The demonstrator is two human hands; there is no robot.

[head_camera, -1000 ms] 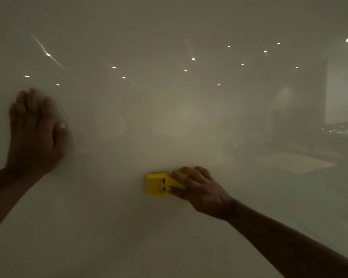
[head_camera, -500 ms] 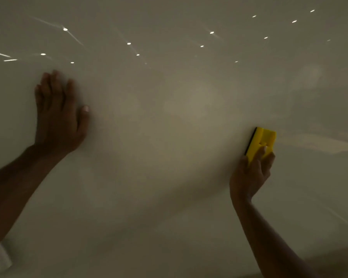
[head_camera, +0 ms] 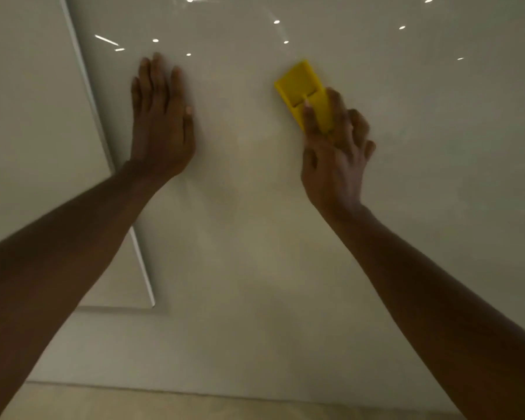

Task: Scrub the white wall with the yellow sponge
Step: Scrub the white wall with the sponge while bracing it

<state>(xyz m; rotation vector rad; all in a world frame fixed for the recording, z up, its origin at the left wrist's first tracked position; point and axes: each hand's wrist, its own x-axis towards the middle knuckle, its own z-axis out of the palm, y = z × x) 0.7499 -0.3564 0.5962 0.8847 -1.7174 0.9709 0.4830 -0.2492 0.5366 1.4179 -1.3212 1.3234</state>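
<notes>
The glossy white wall (head_camera: pixel 255 237) fills the view and reflects small ceiling lights. A yellow sponge (head_camera: pixel 300 86) lies flat against it, upper middle right, tilted with its far end up and left. My right hand (head_camera: pixel 334 153) grips the sponge's lower end, fingers pressed on top of it. My left hand (head_camera: pixel 161 122) rests flat on the wall to the left of the sponge, fingers together and pointing up, holding nothing.
A vertical panel edge (head_camera: pixel 103 147) runs down the left side, with a recessed wall section (head_camera: pixel 28 116) beyond it. A beige floor strip (head_camera: pixel 194 404) shows along the bottom below the wall's base.
The view has tilted down and left, bringing the panel edge and floor into sight. My right hand has carried the sponge up and toward the left hand. The left hand stays planted on the wall.
</notes>
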